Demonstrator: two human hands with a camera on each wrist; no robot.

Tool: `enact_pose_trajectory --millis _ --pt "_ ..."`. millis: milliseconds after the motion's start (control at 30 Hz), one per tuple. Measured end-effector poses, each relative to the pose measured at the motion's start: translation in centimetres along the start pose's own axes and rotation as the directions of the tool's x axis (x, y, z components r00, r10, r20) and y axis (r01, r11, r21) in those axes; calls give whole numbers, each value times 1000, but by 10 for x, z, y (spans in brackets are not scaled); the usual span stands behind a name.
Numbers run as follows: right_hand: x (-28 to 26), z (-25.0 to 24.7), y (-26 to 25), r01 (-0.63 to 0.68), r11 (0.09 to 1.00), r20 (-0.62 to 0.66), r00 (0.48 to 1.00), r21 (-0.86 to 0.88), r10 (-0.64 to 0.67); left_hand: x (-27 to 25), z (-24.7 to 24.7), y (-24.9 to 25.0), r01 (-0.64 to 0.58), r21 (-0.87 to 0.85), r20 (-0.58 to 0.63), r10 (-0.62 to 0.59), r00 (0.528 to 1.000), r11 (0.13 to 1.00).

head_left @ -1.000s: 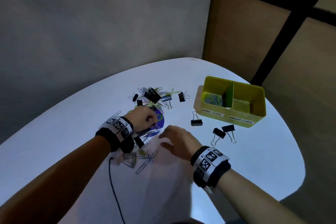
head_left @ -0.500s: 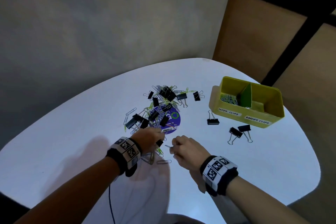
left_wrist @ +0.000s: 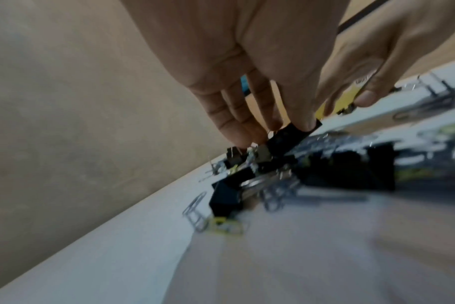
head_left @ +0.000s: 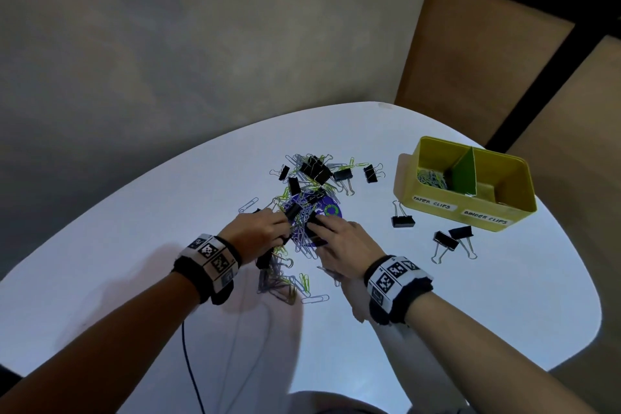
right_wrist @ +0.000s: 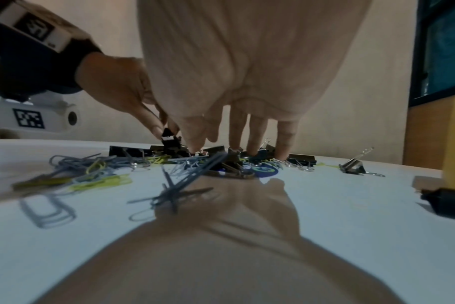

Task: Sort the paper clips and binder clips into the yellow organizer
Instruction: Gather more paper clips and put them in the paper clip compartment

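Observation:
A tangled pile of black binder clips and silver, purple and yellow-green paper clips lies mid-table. My left hand pinches a black binder clip between thumb and fingers at the pile's near left edge; the right wrist view shows the same pinch. My right hand is beside it, its straight fingers pressing down on the pile. The yellow organizer stands at the right, labelled for paper clips and binder clips. Paper clips lie in its left compartment.
Three loose binder clips lie in front of the organizer. More paper clips are scattered near my wrists. A purple round disc sits under the pile. A thin cable hangs off the white table.
Both hands have moved forward from the pile's near edge into it. The left hand now pinches a binder clip and the right hand's fingers have straightened onto the clips.

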State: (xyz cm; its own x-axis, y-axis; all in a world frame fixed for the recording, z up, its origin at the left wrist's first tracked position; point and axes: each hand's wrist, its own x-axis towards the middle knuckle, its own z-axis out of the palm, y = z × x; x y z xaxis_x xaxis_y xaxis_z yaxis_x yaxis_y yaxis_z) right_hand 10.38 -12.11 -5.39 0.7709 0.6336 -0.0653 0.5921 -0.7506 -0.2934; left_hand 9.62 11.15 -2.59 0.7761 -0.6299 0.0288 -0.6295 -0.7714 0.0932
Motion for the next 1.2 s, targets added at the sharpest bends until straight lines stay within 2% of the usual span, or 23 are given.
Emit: enact_pose_trajectory --millis 100,200,300,400,467,533,600,767,900,1067,1133,1200 --pt "6 4 7 -67 991 87 993 -112 77 -3 2 -12 74 -30 44 -73 996 997" --pt "9 8 13 -96 987 91 990 -128 108 0 0 -20 167 -104 85 -159 984 980" --pt "13 7 7 -151 984 61 986 -99 157 6 -6 -21 197 -61 78 -192 978 978" --pt "18 7 -6 -28 999 -25 999 -39 27 3 -4 -17 114 -17 8 -114 993 993" --pt "18 14 -18 86 995 -64 994 -42 -88 -7 -12 -4 147 -28 149 -141 979 989" --pt "17 22 -24 114 992 -80 990 -56 -118 -15 -13 1 248 -10 345 -229 910 969" --pt "15 25 -27 113 993 -56 992 -42 -115 -17 -11 1 264 -14 401 -237 885 964" --pt "10 25 -25 122 992 -40 992 -15 -123 -16 -5 2 277 -191 353 -198 914 942" --pt "0 22 -27 157 988 -18 987 -6 -157 -16 -8 -7 326 -358 286 -229 930 875" --pt "-13 21 -36 209 975 153 964 73 -218 -3 -6 -22 385 -321 224 -325 919 865" --pt "-14 20 -34 198 974 148 966 108 -213 2 -2 -22 410 -311 205 -361 910 858" --pt "-17 18 -29 145 981 116 980 125 -160 -1 1 -17 433 -312 130 -414 901 845"
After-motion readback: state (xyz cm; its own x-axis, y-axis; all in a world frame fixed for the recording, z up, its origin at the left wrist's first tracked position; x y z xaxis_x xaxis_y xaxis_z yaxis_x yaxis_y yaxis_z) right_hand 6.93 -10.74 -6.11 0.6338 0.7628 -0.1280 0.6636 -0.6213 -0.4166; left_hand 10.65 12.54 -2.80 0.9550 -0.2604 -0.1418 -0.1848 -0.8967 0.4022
